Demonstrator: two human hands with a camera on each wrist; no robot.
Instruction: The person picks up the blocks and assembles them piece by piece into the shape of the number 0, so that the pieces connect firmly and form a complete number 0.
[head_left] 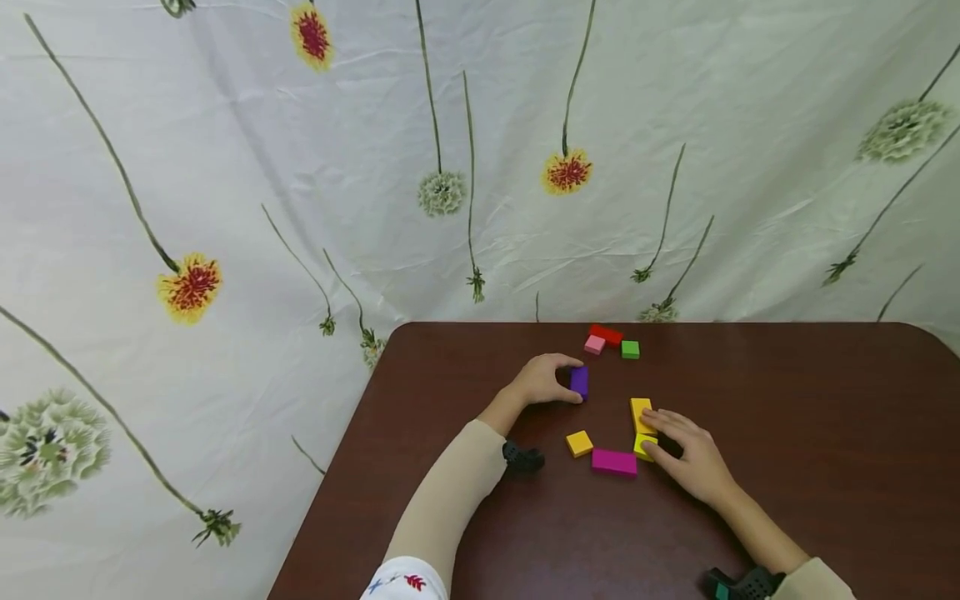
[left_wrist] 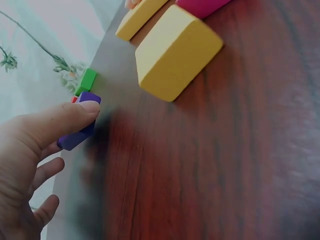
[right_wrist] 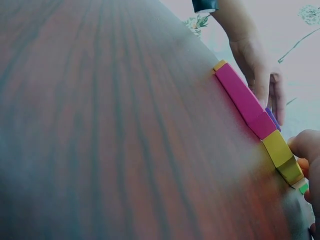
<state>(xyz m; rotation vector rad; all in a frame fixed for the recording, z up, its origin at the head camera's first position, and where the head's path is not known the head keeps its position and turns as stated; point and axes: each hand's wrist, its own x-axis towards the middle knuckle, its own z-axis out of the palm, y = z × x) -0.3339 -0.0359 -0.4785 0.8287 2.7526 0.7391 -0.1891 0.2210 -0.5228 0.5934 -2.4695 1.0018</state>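
Observation:
In the head view my left hand [head_left: 542, 379] pinches a purple block [head_left: 580, 382] between thumb and fingers. The left wrist view shows the thumb across the near side of that purple block [left_wrist: 82, 131], with the other fingers spread behind it. My right hand [head_left: 690, 460] rests at two yellow blocks that stand end to end. Its fairly straight fingers reach onto the longer yellow block [head_left: 640, 408], while the thumb touches the smaller yellow block [head_left: 641, 444]. A magenta block [head_left: 614, 462] lies just left of them, and a yellow-orange block [head_left: 579, 443] beside its left end.
Near the table's far edge lie a red block [head_left: 606, 335], a pink block [head_left: 595, 344] and a green block [head_left: 631, 350]. The dark brown table [head_left: 555, 542] meets a flower-printed cloth [head_left: 360, 125] behind it. Dark straps with small devices sit on both wrists.

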